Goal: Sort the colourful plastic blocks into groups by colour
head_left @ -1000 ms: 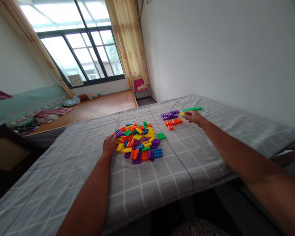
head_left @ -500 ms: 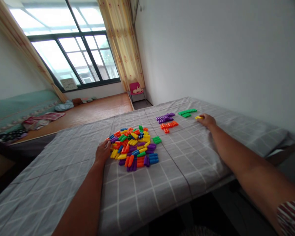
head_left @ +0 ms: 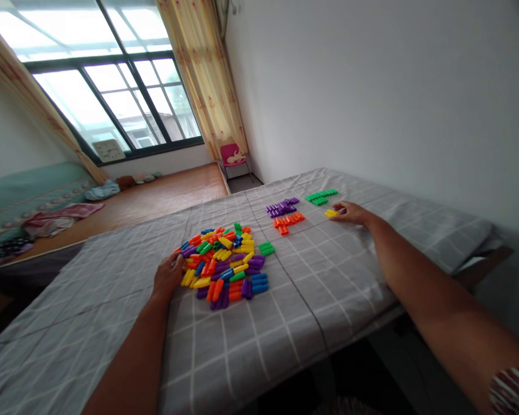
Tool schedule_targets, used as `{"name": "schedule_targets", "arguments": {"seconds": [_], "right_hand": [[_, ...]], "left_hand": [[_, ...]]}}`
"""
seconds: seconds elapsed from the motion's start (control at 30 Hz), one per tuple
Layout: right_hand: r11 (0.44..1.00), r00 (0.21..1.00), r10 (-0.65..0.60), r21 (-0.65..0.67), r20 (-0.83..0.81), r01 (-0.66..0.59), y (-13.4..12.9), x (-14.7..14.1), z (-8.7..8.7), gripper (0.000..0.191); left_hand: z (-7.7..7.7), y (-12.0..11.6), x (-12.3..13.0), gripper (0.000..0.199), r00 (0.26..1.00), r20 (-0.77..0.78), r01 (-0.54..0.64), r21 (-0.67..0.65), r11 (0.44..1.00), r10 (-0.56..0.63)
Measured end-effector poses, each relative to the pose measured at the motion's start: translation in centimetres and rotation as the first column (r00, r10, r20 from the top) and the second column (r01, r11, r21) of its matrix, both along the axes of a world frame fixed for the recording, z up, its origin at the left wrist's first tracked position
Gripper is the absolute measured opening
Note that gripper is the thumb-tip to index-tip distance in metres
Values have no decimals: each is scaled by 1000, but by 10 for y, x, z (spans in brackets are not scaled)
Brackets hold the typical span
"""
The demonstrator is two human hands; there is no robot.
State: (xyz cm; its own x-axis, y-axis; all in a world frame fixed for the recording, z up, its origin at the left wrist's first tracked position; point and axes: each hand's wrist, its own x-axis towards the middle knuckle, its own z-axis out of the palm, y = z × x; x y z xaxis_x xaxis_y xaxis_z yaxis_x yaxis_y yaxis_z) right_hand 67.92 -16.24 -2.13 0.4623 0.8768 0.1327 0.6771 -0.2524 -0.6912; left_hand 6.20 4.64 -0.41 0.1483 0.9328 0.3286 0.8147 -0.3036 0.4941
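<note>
A heap of bullet-shaped plastic building pieces (head_left: 225, 256) in orange, yellow, green, blue and purple lies on the checked cloth. My left hand (head_left: 169, 273) rests against its left edge, fingers stretched toward the pieces and partly hidden by them. Farther right, my right hand (head_left: 350, 213) is closed at the fingertips on yellow plastic pieces (head_left: 331, 213), low over the cloth. Just beyond these lies a group of green pieces (head_left: 320, 197). To their left are purple pieces (head_left: 282, 207) and, nearer me, orange pieces (head_left: 288, 222), each colour grouped in rows.
The grey checked cloth (head_left: 259, 334) covers the table, whose right side runs near a white wall (head_left: 372, 98). A small green cluster (head_left: 267, 248) sits at the heap's right edge. Beyond the table are a bed platform (head_left: 168, 190) and a red chair (head_left: 232, 157).
The view has turned a little to the right. My right hand has brought the yellow pieces left and slightly nearer me, beside the green group. My left hand stays at the heap.
</note>
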Motion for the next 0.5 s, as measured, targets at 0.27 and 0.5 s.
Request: {"name": "schedule_targets", "arguments": {"seconds": [0.27, 0.5], "right_hand": [[999, 995, -45, -20, 84, 47, 0, -6, 4, 48], [995, 986, -94, -2, 139, 95, 2, -13, 4, 48]], "left_hand": [[-3, 1, 0, 47, 1000, 25, -6, 0, 1000, 6], [-2, 0, 1, 47, 999, 35, -10, -30, 999, 11]]}}
